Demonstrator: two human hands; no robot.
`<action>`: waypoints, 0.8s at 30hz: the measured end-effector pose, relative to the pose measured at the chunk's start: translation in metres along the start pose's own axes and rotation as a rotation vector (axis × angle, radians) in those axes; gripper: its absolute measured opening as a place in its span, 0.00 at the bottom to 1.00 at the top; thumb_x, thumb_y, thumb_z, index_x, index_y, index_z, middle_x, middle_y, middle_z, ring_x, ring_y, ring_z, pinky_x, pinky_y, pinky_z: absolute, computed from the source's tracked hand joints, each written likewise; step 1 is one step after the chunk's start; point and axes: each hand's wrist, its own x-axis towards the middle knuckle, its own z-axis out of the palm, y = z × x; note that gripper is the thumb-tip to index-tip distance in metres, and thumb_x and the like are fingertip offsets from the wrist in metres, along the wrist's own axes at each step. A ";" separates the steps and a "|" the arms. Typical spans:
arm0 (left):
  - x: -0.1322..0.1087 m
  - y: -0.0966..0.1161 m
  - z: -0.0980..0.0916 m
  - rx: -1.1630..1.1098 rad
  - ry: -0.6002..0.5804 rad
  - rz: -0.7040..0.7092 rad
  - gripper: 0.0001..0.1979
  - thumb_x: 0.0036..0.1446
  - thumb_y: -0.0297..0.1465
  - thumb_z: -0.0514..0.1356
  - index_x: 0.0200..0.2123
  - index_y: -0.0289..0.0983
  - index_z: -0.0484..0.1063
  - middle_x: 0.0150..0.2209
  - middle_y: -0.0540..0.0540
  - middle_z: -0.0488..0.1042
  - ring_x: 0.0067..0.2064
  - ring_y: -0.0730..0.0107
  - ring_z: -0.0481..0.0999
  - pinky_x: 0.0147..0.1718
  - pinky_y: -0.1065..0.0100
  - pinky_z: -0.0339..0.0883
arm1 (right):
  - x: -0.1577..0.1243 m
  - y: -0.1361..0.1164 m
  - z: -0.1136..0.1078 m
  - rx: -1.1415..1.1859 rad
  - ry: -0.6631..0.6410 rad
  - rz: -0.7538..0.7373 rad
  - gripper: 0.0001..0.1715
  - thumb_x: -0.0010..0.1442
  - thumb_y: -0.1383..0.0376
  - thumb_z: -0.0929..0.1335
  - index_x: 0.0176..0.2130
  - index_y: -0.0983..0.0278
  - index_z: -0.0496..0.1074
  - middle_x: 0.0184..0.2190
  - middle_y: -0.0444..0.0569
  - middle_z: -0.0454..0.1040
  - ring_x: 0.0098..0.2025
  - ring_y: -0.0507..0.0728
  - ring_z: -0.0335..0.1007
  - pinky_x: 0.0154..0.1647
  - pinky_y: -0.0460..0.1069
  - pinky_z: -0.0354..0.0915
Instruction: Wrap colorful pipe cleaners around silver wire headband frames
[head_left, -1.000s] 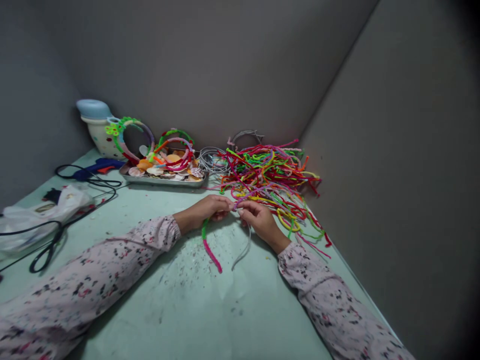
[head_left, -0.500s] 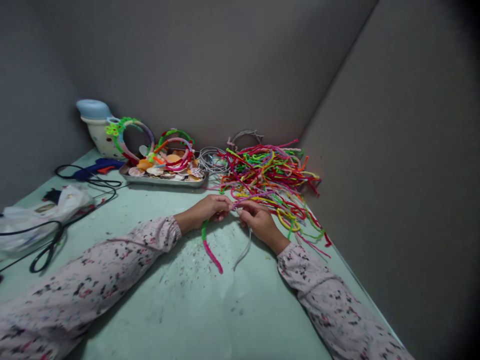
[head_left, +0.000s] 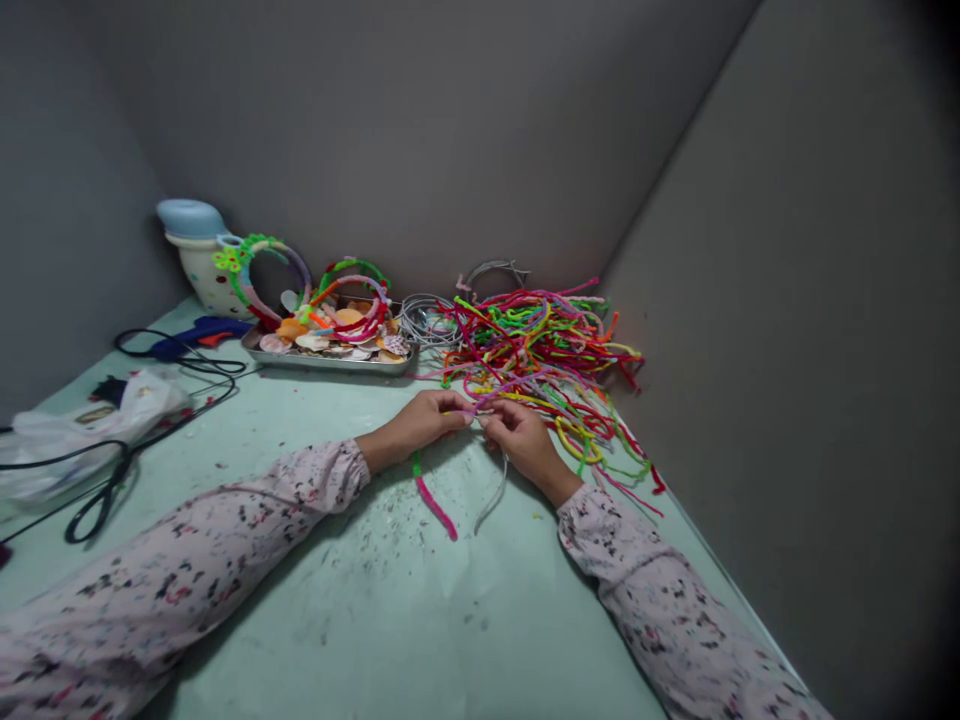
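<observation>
A: What do the hands have hold of?

B: The left hand (head_left: 424, 420) is curled shut around the top of a thin grey arched headband (head_left: 491, 500), on the side already wound with green-and-pink fuzzy pipe cleaner (head_left: 435, 500). The right hand (head_left: 517, 435) is pinched closed at the same spot, fingertips nearly touching the left's. Both ends of the band hang toward the person, over the pale green table (head_left: 390, 620).

A: Why hold it so close together?

B: My guess is that one hand steadies the band while the other keeps the wrap tight against it. The exact pinch point is hidden behind the fingers, so I can't say which strand the right hand grips.

A: And the bright tangle?

B: A heap of loose multicoloured pipe cleaners (head_left: 544, 350) lies just beyond the hands, touching the right one, likely kept there for easy reach. Farther left sits a flat metal tray of seashells (head_left: 330, 350) with finished wrapped headbands (head_left: 349, 290) leaning in it, and bare grey wire headbands (head_left: 421, 318) between tray and heap.

A: Anything off to the side?

B: A blue glue gun (head_left: 196, 333), black-handled scissors (head_left: 94, 505) and a crumpled clear plastic bag (head_left: 82, 420), well apart from the hands.
</observation>
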 end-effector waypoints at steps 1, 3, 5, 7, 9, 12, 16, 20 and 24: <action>0.000 0.001 0.000 0.005 0.021 0.012 0.10 0.48 0.33 0.62 0.33 0.33 0.73 0.20 0.54 0.65 0.21 0.79 0.60 0.20 0.75 0.50 | 0.000 0.000 0.000 0.004 -0.007 -0.003 0.14 0.54 0.60 0.68 0.41 0.64 0.70 0.20 0.39 0.65 0.21 0.50 0.62 0.24 0.46 0.61; 0.001 0.003 0.000 -0.012 0.085 0.036 0.09 0.48 0.33 0.61 0.32 0.34 0.72 0.21 0.54 0.65 0.21 0.78 0.60 0.20 0.75 0.51 | -0.001 -0.001 0.000 0.003 -0.015 -0.005 0.16 0.55 0.59 0.68 0.43 0.63 0.70 0.20 0.39 0.65 0.21 0.50 0.62 0.24 0.46 0.62; 0.002 0.003 -0.001 -0.044 0.152 0.061 0.08 0.48 0.33 0.61 0.31 0.34 0.71 0.22 0.54 0.65 0.22 0.78 0.61 0.21 0.75 0.52 | -0.002 -0.002 0.000 -0.016 -0.001 -0.006 0.17 0.55 0.59 0.68 0.44 0.64 0.70 0.18 0.38 0.64 0.21 0.50 0.62 0.23 0.46 0.61; 0.003 0.002 -0.003 -0.040 0.189 0.085 0.08 0.48 0.32 0.61 0.31 0.34 0.71 0.23 0.54 0.65 0.22 0.78 0.61 0.22 0.75 0.54 | -0.002 -0.003 0.000 -0.045 0.031 -0.003 0.17 0.55 0.59 0.67 0.43 0.64 0.71 0.16 0.38 0.63 0.19 0.50 0.60 0.21 0.45 0.60; 0.003 -0.001 -0.004 -0.002 0.187 0.115 0.08 0.48 0.32 0.61 0.32 0.34 0.71 0.24 0.53 0.67 0.23 0.78 0.62 0.23 0.74 0.55 | -0.002 -0.004 0.000 -0.074 0.067 0.014 0.16 0.55 0.58 0.67 0.42 0.65 0.72 0.16 0.38 0.62 0.18 0.50 0.58 0.19 0.45 0.57; 0.003 -0.003 -0.005 0.057 0.160 0.158 0.07 0.50 0.32 0.60 0.32 0.34 0.71 0.25 0.52 0.68 0.24 0.77 0.64 0.24 0.74 0.57 | -0.003 -0.004 0.000 -0.098 0.091 0.036 0.16 0.56 0.58 0.67 0.41 0.65 0.73 0.15 0.39 0.62 0.16 0.50 0.57 0.17 0.45 0.54; 0.001 -0.002 -0.005 0.112 0.153 0.166 0.08 0.50 0.32 0.59 0.33 0.34 0.72 0.24 0.52 0.68 0.24 0.76 0.65 0.24 0.74 0.57 | -0.003 -0.005 0.000 -0.087 0.081 0.041 0.14 0.55 0.58 0.67 0.40 0.63 0.74 0.15 0.39 0.62 0.16 0.50 0.57 0.16 0.45 0.53; 0.000 0.000 -0.005 0.135 0.155 0.169 0.07 0.50 0.31 0.58 0.32 0.34 0.72 0.22 0.52 0.67 0.23 0.75 0.63 0.23 0.74 0.55 | -0.003 -0.003 -0.001 -0.032 0.055 0.078 0.14 0.55 0.57 0.68 0.39 0.62 0.73 0.16 0.39 0.62 0.16 0.50 0.55 0.16 0.45 0.53; 0.001 -0.003 -0.004 0.154 0.151 0.197 0.05 0.51 0.31 0.57 0.31 0.35 0.70 0.22 0.53 0.65 0.23 0.76 0.63 0.23 0.74 0.55 | -0.003 -0.002 -0.002 -0.034 0.038 0.066 0.14 0.55 0.55 0.68 0.38 0.62 0.73 0.17 0.40 0.62 0.17 0.50 0.55 0.17 0.46 0.53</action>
